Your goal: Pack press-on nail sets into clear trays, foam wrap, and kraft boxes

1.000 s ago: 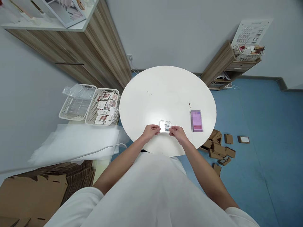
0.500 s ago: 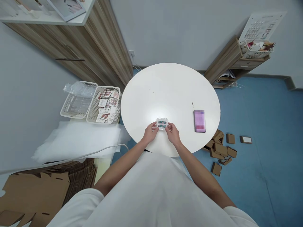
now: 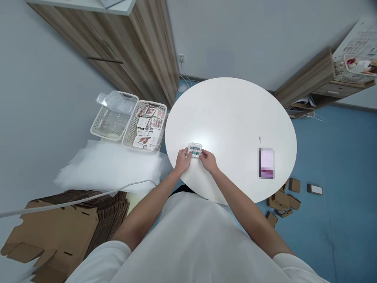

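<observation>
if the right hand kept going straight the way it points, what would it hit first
The small clear case: the right hand's fingers seem to touch its right edge. How far the case sits above the white table is unclear.

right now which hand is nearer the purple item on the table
Right. The right hand is left of the purple item, holding the right side of the small case. The left hand is farther left, at the case's opposite side.
</observation>
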Demonstrator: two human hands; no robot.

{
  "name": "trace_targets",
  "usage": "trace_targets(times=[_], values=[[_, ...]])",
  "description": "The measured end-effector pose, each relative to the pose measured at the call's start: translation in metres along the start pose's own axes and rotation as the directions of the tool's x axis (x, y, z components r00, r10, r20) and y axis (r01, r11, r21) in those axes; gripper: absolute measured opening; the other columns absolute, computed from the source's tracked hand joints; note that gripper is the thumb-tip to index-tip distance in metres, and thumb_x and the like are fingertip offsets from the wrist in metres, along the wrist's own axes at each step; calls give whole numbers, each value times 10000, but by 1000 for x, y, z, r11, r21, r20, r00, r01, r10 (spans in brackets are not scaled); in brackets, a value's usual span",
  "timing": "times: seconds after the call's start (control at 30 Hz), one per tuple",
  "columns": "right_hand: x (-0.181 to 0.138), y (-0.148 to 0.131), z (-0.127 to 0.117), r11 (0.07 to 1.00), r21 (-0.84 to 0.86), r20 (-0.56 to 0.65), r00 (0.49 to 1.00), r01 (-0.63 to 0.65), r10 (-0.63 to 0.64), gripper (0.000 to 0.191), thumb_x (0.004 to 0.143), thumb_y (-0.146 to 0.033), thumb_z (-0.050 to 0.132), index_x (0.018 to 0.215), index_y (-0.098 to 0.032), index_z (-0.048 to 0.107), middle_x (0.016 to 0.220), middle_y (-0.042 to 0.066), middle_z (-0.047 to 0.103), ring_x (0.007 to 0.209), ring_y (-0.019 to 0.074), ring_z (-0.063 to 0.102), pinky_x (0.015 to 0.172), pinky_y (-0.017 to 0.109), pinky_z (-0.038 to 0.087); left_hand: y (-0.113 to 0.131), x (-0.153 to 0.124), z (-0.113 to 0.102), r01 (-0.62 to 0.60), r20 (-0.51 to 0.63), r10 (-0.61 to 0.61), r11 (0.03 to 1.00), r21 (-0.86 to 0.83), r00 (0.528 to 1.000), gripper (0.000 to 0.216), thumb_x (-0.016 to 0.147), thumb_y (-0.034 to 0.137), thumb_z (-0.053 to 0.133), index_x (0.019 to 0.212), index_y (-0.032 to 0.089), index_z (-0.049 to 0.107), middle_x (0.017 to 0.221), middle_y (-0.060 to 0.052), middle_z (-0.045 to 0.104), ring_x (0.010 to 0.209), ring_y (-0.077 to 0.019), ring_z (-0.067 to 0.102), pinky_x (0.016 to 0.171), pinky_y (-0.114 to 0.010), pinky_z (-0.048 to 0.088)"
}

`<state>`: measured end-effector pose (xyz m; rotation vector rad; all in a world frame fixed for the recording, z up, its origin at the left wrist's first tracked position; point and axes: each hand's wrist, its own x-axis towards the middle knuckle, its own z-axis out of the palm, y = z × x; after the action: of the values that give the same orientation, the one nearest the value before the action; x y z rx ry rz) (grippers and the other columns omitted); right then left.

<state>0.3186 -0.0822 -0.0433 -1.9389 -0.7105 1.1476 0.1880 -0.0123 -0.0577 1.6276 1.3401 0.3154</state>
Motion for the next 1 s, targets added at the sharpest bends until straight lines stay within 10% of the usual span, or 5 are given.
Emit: trace_targets(times=[0.4,1.0], values=[[41,-19,39,995,11,2,995,100,-100,303,683,-227,400,900,-231,611,825,-28,637,706,124,552,697,259,441,-15,57,-37,-17,36,17,1000,1,999,399,811,246,380,1175,121,488,1175,-121,496,1088,-193,471,943,-306,344],[47,-16,57,997,58,-91,994,-47,53,515,669,-214,486,1184,-190,493,1157,48,562,994,156,550,849,290,455,-16,63,-53,3,95,-2,1000,-17,996,417,841,266,359,1226,129,443,1245,-122,460,1134,-209,449,959,-345,351]])
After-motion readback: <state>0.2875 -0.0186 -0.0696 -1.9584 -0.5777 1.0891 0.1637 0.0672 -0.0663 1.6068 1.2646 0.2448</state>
